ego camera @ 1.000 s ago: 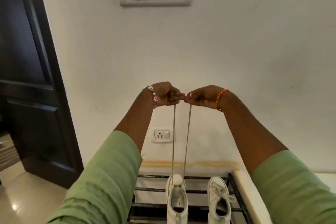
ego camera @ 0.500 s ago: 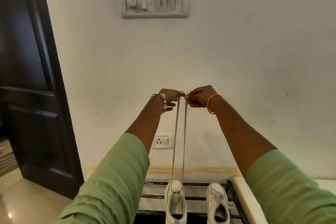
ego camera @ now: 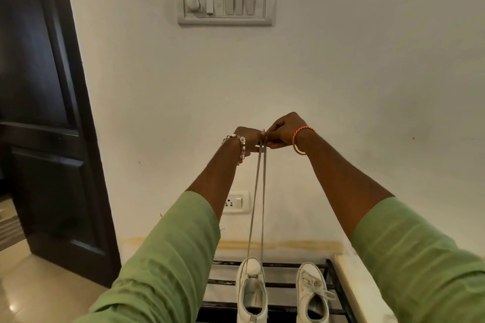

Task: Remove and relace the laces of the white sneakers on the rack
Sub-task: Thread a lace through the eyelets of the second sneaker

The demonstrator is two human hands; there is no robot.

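Both hands, the left hand [ego camera: 248, 139] and right hand [ego camera: 283, 132], pinch the lace [ego camera: 258, 191] ends level above the left sneaker [ego camera: 252, 294], threaded only at its lowest eyelets, while the right sneaker [ego camera: 312, 294] awaits unlacing.

Soft, even indoor light; wide-angle view

Glare spots shine on the glossy floor [ego camera: 15, 307] at lower left; the dark door [ego camera: 39, 113] bows at the edge; green sleeves [ego camera: 162, 265] look slightly soft.

Switch panel [ego camera: 225, 6] high on white wall [ego camera: 341, 73], socket [ego camera: 235, 202] low; dark door [ego camera: 39, 113] left, glossy floor tiles [ego camera: 34, 294] below it.
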